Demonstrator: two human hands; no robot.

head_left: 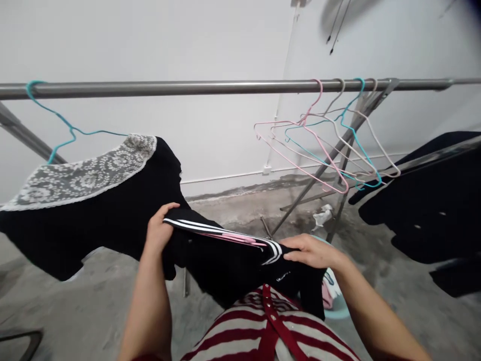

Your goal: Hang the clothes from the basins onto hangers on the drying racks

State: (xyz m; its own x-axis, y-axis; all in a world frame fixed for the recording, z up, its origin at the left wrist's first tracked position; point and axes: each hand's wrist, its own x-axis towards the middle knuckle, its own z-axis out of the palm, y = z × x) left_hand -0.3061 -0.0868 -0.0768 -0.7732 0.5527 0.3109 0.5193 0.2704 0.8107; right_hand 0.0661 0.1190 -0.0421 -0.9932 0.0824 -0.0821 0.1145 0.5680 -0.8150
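Note:
Both my hands grip a black shirt with white stripes along its collar, held in front of my body. My left hand pinches the fabric at the left end of the neckline. On the other side, my right hand has thumb and fingers closed on the fabric near the striped collar. Inside the neck opening shows part of a pink hanger; the rest of it is hidden by the cloth. Just left of my left hand, a black top with a white lace yoke hangs from a teal hanger.
A metal rail runs across the view at the back. Several bare hangers, one of them pink, hang on its right part. Dark clothes hang at far right. A light blue basin with laundry stands on the floor.

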